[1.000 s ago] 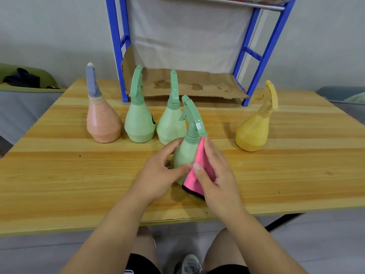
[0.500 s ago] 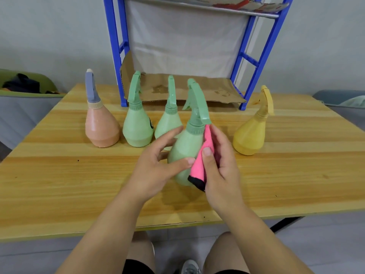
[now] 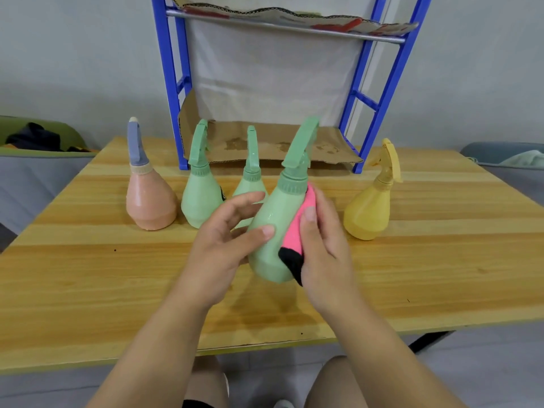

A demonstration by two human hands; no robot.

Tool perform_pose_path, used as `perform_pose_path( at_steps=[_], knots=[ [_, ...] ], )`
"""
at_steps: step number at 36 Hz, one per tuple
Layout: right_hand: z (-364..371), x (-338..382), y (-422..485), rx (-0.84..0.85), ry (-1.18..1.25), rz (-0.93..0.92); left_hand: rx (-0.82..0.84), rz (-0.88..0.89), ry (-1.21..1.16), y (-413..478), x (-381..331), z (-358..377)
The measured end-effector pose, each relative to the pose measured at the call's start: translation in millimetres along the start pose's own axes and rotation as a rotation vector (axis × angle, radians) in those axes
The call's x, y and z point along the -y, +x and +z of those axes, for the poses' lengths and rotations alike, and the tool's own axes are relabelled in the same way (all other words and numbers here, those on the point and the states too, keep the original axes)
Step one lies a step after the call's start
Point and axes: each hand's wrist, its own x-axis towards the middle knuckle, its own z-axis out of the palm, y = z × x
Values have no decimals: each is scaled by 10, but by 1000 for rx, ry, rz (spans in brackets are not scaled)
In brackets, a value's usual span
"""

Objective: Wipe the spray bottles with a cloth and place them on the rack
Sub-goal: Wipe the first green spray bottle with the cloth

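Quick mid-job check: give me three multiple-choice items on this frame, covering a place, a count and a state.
1. The yellow plastic spray bottle stands on the wooden table: A at the row's left end; B mid-row; C at the row's right end.
2. Green plastic spray bottles in view: A two; B three; C four.
3. The pink cloth is: A pressed on the lifted green bottle by the right hand; B flat on the table; C touching no bottle.
Key: 1 C, no bottle stands right of it. 2 B, one standing green bottle, a second behind the left hand, plus the lifted one. 3 A, the right thumb pins it there.
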Motion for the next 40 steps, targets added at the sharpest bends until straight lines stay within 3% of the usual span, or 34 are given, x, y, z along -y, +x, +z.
perform_pose_path(
  at_steps=[8, 13, 18, 25, 28, 34, 40],
  knots=[
    [5, -10, -59, -64, -132, -97, 23, 62, 53, -12, 10, 21],
    [-94, 50, -35, 23, 29, -112, 95, 18, -47, -26, -23, 10],
    [-195, 193, 14, 103, 266, -15, 94, -18, -97, -11, -76, 4],
    [-107, 57, 5, -183, 128, -8, 11, 25, 104, 39, -17, 121],
    [-105, 27, 2, -212, 99, 23, 14, 17, 156, 44, 24, 133],
    [-113, 33, -4, -94, 133, -14, -46, 6, 69, 52, 89, 185],
    [-183, 49, 22, -6, 102, 4, 35, -24, -30, 51, 95, 120]
  ],
)
